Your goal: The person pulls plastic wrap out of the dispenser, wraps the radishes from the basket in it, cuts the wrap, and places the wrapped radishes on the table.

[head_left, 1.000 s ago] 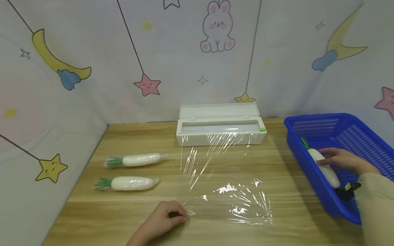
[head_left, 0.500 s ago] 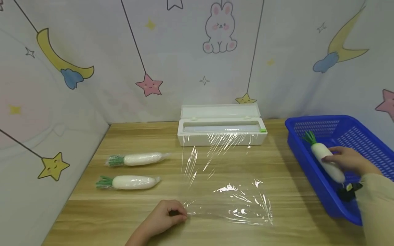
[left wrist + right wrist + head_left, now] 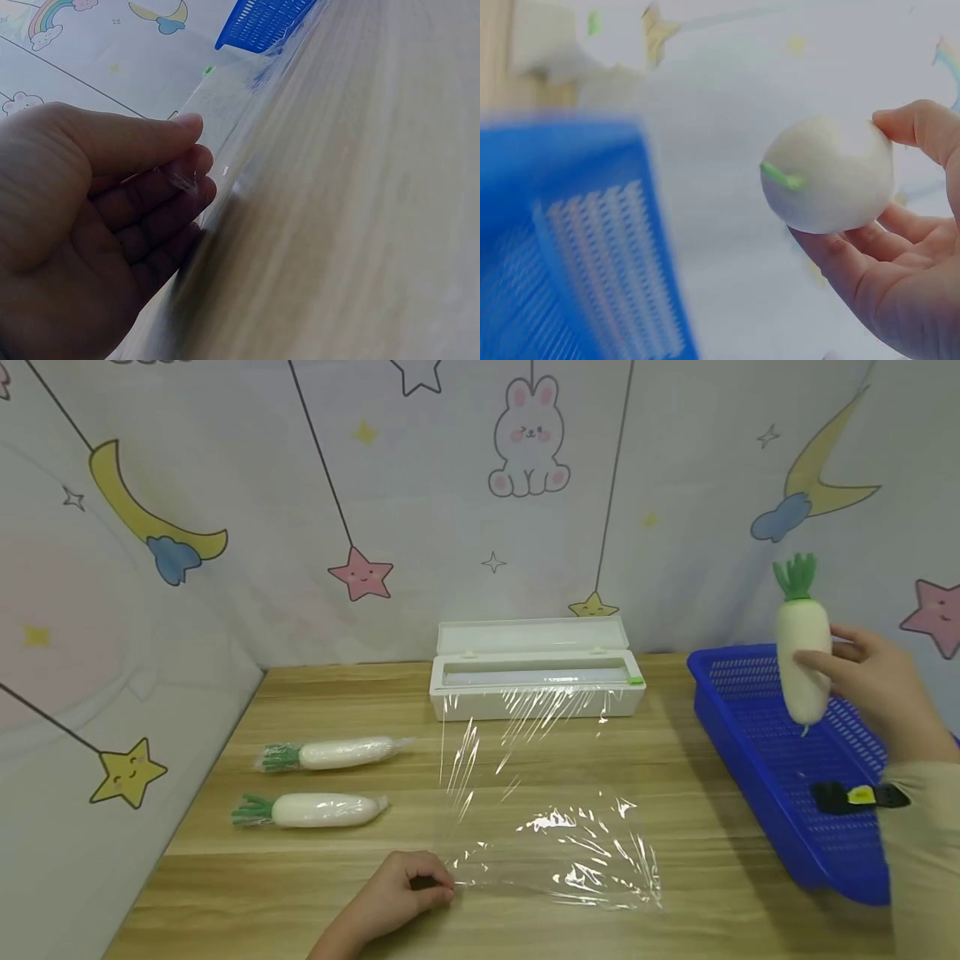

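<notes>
Above the blue basket my right hand grips a white radish with green tops, held upright. The right wrist view shows the radish end-on between thumb and fingers. My left hand rests on the table and pinches the near left corner of a sheet of clear plastic wrap. In the left wrist view the film is at the fingertips of the left hand. From the sheet the wrap runs back to a white dispenser box with its lid up, a roll inside.
Two film-wrapped radishes lie at the left of the wooden table. A patterned cloth wall stands behind. The basket's raised rim borders the right side. A black strap with a yellow tag shows at the right wrist.
My right hand has lifted the radish up out of the basket and turned it upright. The left hand has stayed at the wrap's corner.
</notes>
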### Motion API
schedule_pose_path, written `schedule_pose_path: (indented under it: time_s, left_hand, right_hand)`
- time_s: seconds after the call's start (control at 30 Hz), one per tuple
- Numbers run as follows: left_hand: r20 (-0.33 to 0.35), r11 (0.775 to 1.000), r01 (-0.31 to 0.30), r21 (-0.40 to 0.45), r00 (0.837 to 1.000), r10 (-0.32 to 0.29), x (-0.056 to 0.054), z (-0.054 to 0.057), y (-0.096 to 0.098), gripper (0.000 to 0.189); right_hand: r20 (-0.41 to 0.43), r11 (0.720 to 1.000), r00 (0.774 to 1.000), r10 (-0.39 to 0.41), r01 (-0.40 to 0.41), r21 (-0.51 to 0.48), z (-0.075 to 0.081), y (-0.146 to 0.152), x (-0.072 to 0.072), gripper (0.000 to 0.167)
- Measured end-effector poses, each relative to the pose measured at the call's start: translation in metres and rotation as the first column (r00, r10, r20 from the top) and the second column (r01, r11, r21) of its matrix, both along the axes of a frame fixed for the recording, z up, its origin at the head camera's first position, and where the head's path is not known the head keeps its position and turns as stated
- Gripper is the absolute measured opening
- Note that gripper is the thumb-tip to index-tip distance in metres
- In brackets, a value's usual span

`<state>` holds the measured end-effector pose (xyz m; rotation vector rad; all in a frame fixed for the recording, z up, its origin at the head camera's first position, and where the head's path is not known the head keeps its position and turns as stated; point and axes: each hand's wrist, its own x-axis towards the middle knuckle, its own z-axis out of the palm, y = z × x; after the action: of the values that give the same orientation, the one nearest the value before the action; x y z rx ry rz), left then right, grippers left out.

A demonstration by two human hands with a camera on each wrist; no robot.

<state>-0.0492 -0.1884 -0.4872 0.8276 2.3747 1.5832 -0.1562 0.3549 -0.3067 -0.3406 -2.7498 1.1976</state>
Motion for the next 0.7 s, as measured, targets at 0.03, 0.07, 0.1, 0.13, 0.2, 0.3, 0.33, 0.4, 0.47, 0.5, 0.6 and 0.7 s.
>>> schedule_pose_path:
  time_s: [0.03,0.07,0.1,0.13,0.2,0.3,0.33,0.4,0.47,0.5,0.6,0.7]
  left_hand:
    - [-0.001,1.000,-0.001,0.000,1.000,0.001,0.000,0.000,0.000,0.007]
    - [0.005,1.000,-0.004,0.001,1.000,0.004,0.001,0.000,0.000,0.007]
    - [0.008,1.000,-0.005,0.001,1.000,0.005,0.001,0.001,0.000,0.007]
    - [0.010,1.000,-0.005,0.001,1.000,0.005,0.001,0.001,0.000,0.007]
    - [0.018,1.000,-0.006,-0.002,1.000,0.006,0.002,0.000,0.000,0.009]
    - [0.026,1.000,-0.008,-0.008,1.000,0.009,0.001,-0.001,0.000,0.010]
    - [0.028,1.000,-0.008,-0.010,1.000,0.009,0.001,-0.001,0.000,0.010]
    - [0.038,1.000,-0.011,-0.015,0.999,0.011,0.002,-0.001,0.000,0.009]
    - [0.047,1.000,-0.011,-0.017,0.999,0.012,0.002,-0.001,0.000,0.007]
    - [0.054,1.000,-0.012,-0.018,0.998,0.013,0.002,-0.001,0.000,0.007]
    - [0.068,1.000,-0.010,-0.018,0.998,0.011,0.002,0.000,0.000,0.009]
    - [0.063,1.000,-0.008,-0.018,0.998,0.009,0.002,0.001,-0.001,0.009]
  right_hand:
    - [-0.014,1.000,1.000,0.018,-0.018,0.012,0.005,-0.007,0.001,0.090]
    - [-0.020,0.999,0.999,0.037,-0.037,0.028,0.010,-0.015,0.003,0.090]
    - [-0.025,0.997,0.998,0.063,-0.062,0.041,0.014,-0.022,0.004,0.089]
    - [-0.025,0.995,0.995,0.094,-0.092,0.046,0.017,-0.029,0.005,0.088]
    - [-0.024,0.987,0.988,0.154,-0.152,0.044,0.021,-0.043,0.008,0.086]
    - [-0.032,0.972,0.972,0.233,-0.232,0.029,0.023,-0.064,0.013,0.080]
    - [-0.036,0.966,0.966,0.256,-0.256,0.026,0.022,-0.071,0.015,0.078]
    - [-0.061,0.954,0.952,0.300,-0.299,0.031,0.020,-0.084,0.018,0.073]
    - [-0.088,0.939,0.935,0.343,-0.342,0.028,0.017,-0.096,0.021,0.069]
    - [-0.101,0.930,0.925,0.367,-0.366,0.024,0.015,-0.101,0.023,0.067]
    - [-0.152,0.897,0.885,0.440,-0.442,0.022,0.008,-0.116,0.027,0.061]
    - [-0.186,0.855,0.842,0.507,-0.518,-0.013,0.001,-0.131,0.029,0.057]
